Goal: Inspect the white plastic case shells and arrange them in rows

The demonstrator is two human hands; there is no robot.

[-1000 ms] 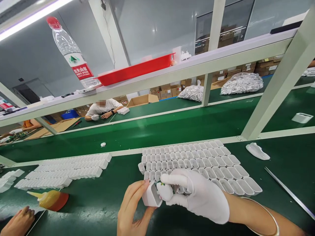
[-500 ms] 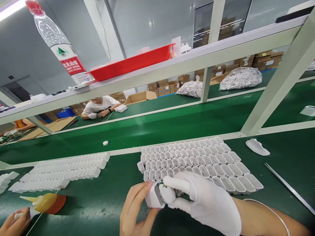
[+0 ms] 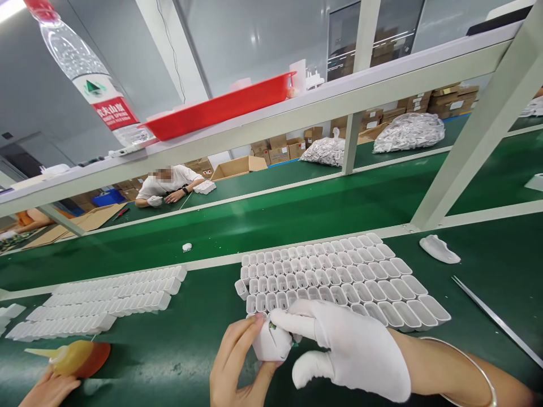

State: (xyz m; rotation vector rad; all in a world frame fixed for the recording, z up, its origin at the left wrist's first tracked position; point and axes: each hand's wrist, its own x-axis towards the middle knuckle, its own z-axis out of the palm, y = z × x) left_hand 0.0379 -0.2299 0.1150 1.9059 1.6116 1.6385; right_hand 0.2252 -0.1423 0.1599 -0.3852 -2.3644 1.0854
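Observation:
Bare fingers of my left hand (image 3: 237, 362) are wrapped round a small white plastic housing (image 3: 271, 341) at the bottom centre. My right hand (image 3: 343, 347), in a white glove, has its index fingertip on the top of that housing, where a bit of green shows; its thumb is spread away from the fingers. Rows of open white housings (image 3: 384, 291) stand just behind my hands. A glue bottle (image 3: 82, 358) with yellow-orange contents lies at the lower left, with another person's hand (image 3: 53, 389) touching it.
More white housings (image 3: 139, 294) are lined up on the left. Metal tweezers (image 3: 496, 319) and a white glove-like piece (image 3: 439, 249) lie on the right. A shelf (image 3: 237, 127) with a red tray (image 3: 220, 107) and a water bottle (image 3: 91, 79) crosses above. Someone in white (image 3: 169, 183) sits opposite.
The gloved thumb has opened away from the small white part, and the housing in my left hand has turned. At the lower left, the other person's hand has moved to the glue bottle.

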